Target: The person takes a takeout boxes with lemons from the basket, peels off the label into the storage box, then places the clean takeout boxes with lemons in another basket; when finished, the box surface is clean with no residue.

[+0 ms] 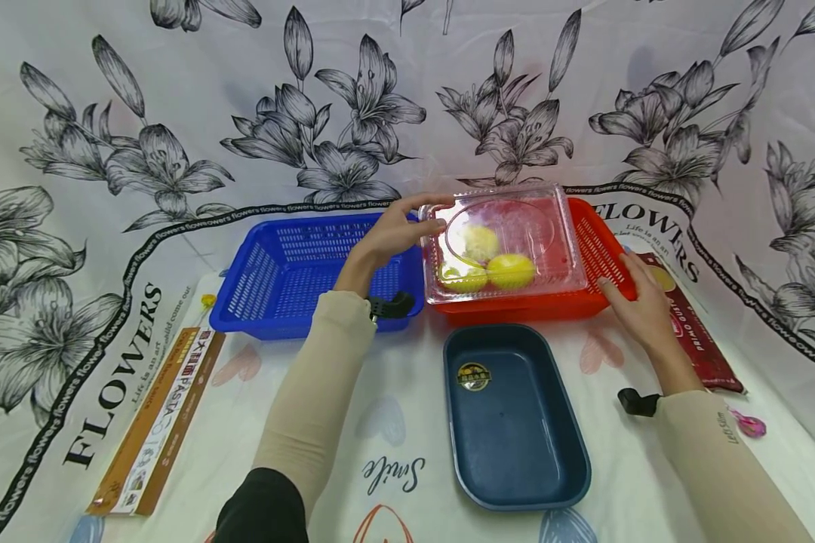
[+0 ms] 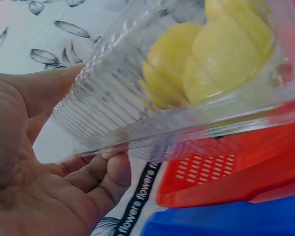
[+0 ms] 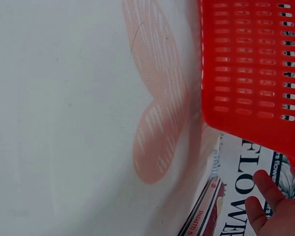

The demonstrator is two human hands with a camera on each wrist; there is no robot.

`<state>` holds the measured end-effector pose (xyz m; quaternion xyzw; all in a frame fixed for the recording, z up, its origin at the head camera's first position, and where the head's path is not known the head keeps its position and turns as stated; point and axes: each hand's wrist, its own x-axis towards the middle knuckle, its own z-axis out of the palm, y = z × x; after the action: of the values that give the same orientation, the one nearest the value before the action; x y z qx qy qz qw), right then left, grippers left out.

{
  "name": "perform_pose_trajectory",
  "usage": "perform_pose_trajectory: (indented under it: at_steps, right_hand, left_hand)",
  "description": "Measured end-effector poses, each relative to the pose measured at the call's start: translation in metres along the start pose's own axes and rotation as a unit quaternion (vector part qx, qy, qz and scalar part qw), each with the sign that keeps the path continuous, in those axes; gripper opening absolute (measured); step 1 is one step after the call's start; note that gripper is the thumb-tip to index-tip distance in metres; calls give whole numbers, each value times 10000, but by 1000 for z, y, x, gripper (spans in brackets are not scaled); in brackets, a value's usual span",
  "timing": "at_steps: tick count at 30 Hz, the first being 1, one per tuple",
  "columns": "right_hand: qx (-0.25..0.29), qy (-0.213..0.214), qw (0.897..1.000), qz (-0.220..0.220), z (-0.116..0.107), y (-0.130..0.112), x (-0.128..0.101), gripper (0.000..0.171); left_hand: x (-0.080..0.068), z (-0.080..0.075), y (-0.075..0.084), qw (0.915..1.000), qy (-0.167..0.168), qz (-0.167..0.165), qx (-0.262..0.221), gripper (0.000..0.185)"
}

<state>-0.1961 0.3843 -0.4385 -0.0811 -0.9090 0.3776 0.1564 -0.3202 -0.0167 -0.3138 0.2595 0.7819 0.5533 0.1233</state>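
From the head camera: pinching the left end of a clear box [image 1: 509, 234] with the left hand [image 1: 397, 232], thumb on top and fingers underneath, a firm grasp and not a loose touch. Holding that box, with yellow fruit [image 1: 509, 271] inside, over the red basket [image 1: 607, 245] toward the far edge of the table [image 1: 394, 362], right of centre; cannot tell whether resting on the rim or just clear of it. Steadying the basket's near right corner with the right hand [image 1: 641, 305], fingers laid fairly straight against the wall, curled round nothing. Beside it to the left, a blue basket [image 1: 292, 271]; nearer the front edge, a dark tray [image 1: 516, 422]; along the left edge, a pasta pack [image 1: 159, 422]; by the right edge, a red packet [image 1: 696, 343]. From the left wrist: confirming the grasp, with the thumb above the ribbed end of the box [image 2: 128, 103] and the fingers [image 2: 108, 172] below its lip, the fruit [image 2: 206, 64] crowded against the clear wall, the red basket [image 2: 226, 172] and blue basket [image 2: 226, 221] underneath. From the right wrist: showing only fingertips [image 3: 268, 184] just under the red basket's [image 3: 250, 64] corner, near the packet [image 3: 206, 211]. Judged as the handling of the box at the red basket, with one end only in hand. Calling next for a level carry and a steady pinch, lest the fruit roll and tip the far end.
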Motion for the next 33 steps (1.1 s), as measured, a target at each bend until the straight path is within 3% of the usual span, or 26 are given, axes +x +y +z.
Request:
perform_pose_trajectory:
  at_steps: [9, 20, 33]
  right_hand:
    - [120, 17, 9999, 2, 0, 1, 0, 72]
    - [240, 49, 9997, -40, 0, -1, 1, 70]
    - [214, 3, 9998, -27, 0, 0, 2, 71]
  left_hand:
    - [20, 14, -15, 9992, 225, -137, -314, 41]
    - [34, 23, -28, 9986, 426, -74, -308, 40]
    - [59, 48, -46, 9987, 514, 5, 36, 40]
